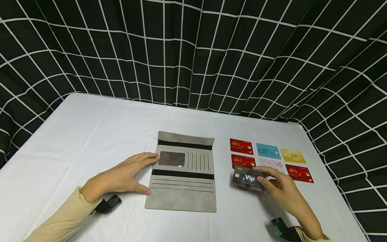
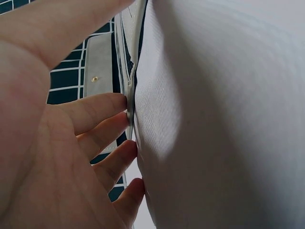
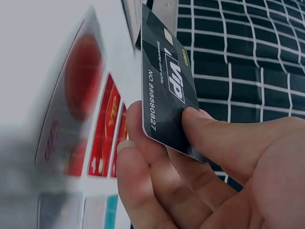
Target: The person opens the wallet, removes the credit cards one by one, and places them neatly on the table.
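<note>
A grey wallet (image 1: 180,201) lies unfolded on the table, showing card slots, a clear window (image 1: 172,159) and a snap flap at its far end. My left hand (image 1: 124,175) rests at its left edge with fingers and thumb spread; in the left wrist view the fingertips (image 2: 125,151) meet that edge. My right hand (image 1: 285,193) pinches a black VIP card (image 1: 248,178) between thumb and fingers, raised above the table right of the wallet. In the right wrist view the black card (image 3: 167,81) is tilted, its printed face showing. Under it lies a card with a red circle (image 3: 82,76), partly hidden.
Beyond the right hand lie loose cards in rows: red ones (image 1: 241,146), a teal one (image 1: 268,151), a yellow one (image 1: 293,156), a pale pink one (image 1: 271,163) and another red one (image 1: 299,173). White cloth (image 1: 99,141) covers the table; a dark grid curtain (image 1: 178,50) stands behind.
</note>
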Demonstrator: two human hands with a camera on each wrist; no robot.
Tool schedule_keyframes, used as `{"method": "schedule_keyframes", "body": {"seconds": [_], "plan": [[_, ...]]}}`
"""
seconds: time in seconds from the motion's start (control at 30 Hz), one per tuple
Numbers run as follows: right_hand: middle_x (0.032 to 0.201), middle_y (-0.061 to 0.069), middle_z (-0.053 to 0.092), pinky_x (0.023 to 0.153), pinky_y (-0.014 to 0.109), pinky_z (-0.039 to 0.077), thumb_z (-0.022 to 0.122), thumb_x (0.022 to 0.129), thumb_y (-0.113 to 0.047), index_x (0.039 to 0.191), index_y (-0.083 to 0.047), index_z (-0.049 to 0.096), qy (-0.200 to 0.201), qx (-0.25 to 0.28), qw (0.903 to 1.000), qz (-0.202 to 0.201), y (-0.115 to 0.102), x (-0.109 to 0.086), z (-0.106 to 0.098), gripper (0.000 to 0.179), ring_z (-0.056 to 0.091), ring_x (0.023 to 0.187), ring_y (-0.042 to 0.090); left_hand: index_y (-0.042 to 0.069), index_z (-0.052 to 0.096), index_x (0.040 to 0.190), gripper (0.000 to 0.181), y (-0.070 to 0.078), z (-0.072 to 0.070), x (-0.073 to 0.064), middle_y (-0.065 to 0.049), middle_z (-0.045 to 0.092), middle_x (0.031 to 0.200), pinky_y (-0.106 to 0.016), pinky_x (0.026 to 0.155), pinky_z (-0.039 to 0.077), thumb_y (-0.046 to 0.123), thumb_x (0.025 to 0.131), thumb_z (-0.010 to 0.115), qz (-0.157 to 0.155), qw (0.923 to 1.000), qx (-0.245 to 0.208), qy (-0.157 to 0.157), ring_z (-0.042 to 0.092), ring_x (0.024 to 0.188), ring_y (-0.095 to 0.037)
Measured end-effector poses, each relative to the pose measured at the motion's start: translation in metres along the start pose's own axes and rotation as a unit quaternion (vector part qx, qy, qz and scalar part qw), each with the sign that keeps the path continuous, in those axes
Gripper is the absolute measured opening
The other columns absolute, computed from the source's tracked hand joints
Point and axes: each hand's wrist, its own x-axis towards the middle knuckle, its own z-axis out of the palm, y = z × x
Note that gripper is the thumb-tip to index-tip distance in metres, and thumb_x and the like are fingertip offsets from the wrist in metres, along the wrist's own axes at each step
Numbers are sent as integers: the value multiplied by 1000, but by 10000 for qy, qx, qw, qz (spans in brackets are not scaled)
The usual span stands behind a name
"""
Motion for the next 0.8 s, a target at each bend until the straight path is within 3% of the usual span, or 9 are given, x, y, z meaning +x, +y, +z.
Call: {"method": "schedule_keyframes", "body": {"seconds": [0.37, 0.57, 0.67, 0.8], "plan": [[124, 27, 59, 63, 20, 56, 65, 94, -11, 130, -2, 62, 32, -531, 9984, 189, 22, -7, -24, 37, 64, 75, 11, 5, 41, 150, 99, -1, 1, 1, -9, 37, 157, -61, 117, 29, 51, 72, 82, -29, 10000, 28, -30, 33, 146, -37], [117, 26, 62, 61, 18, 52, 65, 94, -9, 129, 1, 62, 242, -851, 9960, 147, 37, -9, -37, 36, 58, 72, 3, 5, 41, 149, 98, -1, 1, 1, -9, 38, 157, -60, 117, 29, 49, 72, 83, -16, 10000, 28, -24, 33, 146, -36], [113, 15, 63, 59, 18, 49, 65, 94, -9, 127, 1, 63, 361, -913, 9952, 52, 45, -10, -42, 34, 56, 71, 2, 5, 42, 149, 98, -1, 1, 1, -9, 38, 157, -60, 117, 29, 49, 72, 83, -10, 10000, 32, -17, 33, 146, -36], [104, -15, 58, 58, 20, 48, 65, 94, -5, 124, 1, 64, 502, -829, 9951, -178, 54, -11, -47, 30, 56, 70, 1, 4, 42, 149, 98, -1, 1, 1, -9, 38, 157, -60, 117, 29, 49, 72, 83, -14, 10000, 17, -10, 33, 146, -36]]}}
